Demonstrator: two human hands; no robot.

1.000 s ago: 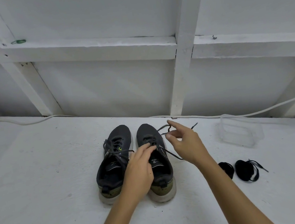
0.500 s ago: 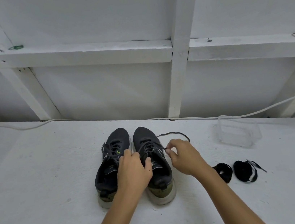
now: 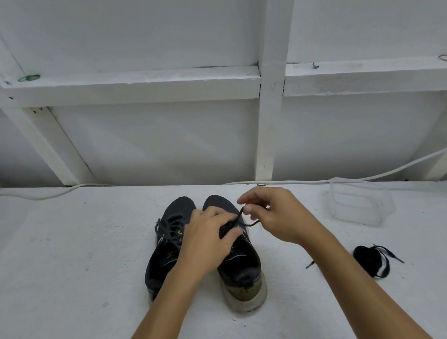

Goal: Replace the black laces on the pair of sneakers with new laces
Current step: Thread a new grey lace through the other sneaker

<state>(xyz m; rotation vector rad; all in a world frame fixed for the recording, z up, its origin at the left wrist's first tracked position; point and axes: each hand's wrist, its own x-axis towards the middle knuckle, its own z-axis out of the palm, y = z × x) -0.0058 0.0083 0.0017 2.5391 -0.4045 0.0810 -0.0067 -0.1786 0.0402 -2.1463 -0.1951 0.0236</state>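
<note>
The old black lace point(image 3: 248, 223), limp and light (likely to snag at eyelets), was pinched near its free end by the right hand point(image 3: 277, 215), while the left hand point(image 3: 209, 241) pressed closed on the right sneaker point(image 3: 240, 264) on the table point(image 3: 59, 278).

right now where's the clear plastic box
In the head view the clear box sits on the white surface at the right, near the back wall, beyond the rolled laces and right of the right hand.
</note>
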